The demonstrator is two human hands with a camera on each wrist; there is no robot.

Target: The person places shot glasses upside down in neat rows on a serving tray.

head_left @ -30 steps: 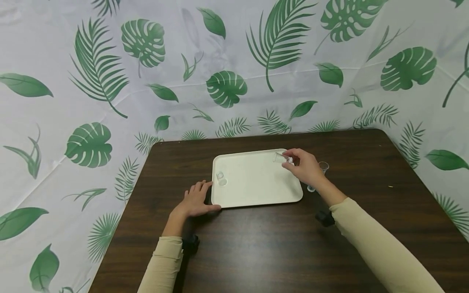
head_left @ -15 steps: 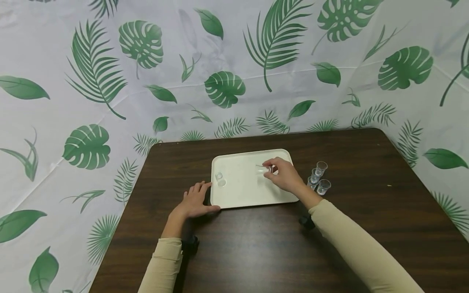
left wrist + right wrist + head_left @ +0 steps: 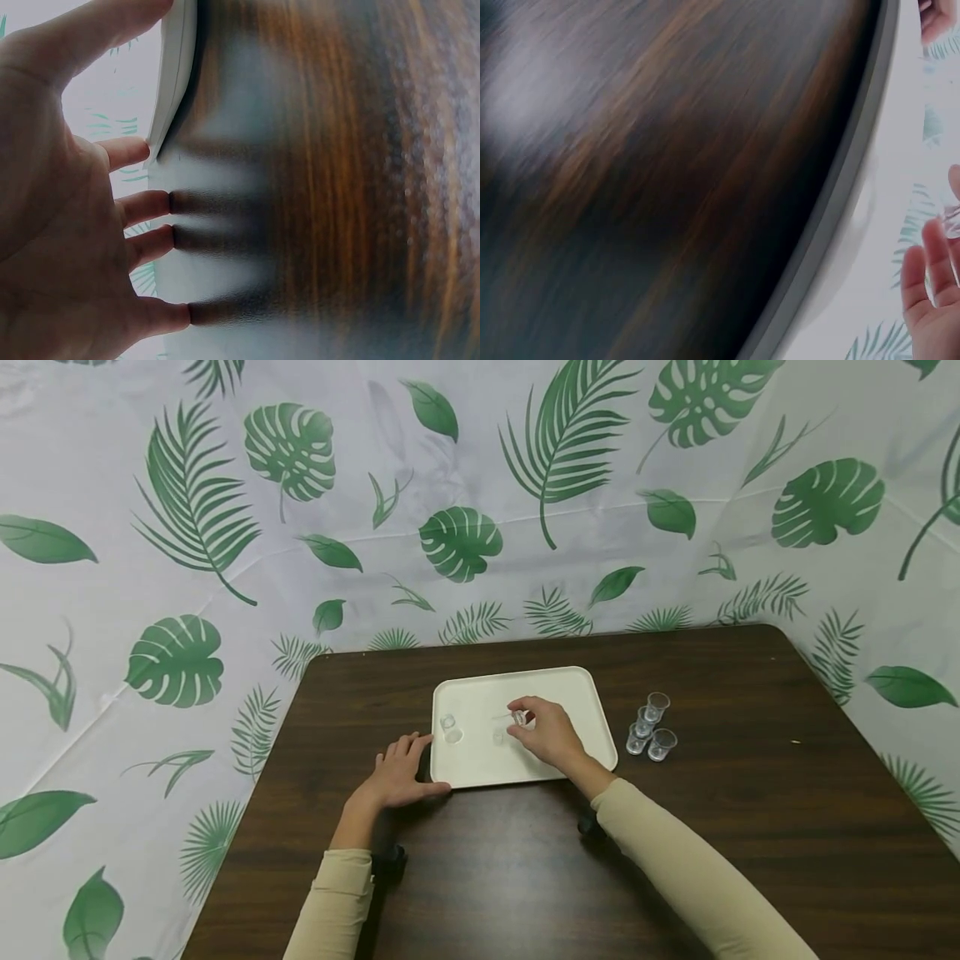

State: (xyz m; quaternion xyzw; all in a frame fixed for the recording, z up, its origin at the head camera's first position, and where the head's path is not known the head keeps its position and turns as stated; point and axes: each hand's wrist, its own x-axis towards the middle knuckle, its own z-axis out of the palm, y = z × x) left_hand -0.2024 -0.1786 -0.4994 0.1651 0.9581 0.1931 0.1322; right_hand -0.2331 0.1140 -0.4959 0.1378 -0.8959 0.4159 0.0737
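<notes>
My right hand [image 3: 549, 732] pinches a small clear shot glass [image 3: 519, 717] near its base. The glass is tipped on its side over the middle of the white tray [image 3: 558, 683], its mouth pointing left. In the right wrist view the fingers and a bit of the clear glass [image 3: 952, 221] show at the right edge. Another clear glass [image 3: 448, 722] stands on the tray's left part, narrow end up. My left hand [image 3: 400, 772] lies with fingers spread at the tray's left edge. Its thumb is at the near left corner, and its fingertips meet the table in the left wrist view.
Several clear shot glasses [image 3: 648, 727] stand in a close cluster on the dark wooden table [image 3: 510, 877], right of the tray. A white cloth with green leaf prints [image 3: 300, 593] hangs behind the table.
My right hand has carried the glass leftward from the tray's far right corner to its middle, uncovering the cluster of glasses at right. The left hand stays at the tray's edge.
</notes>
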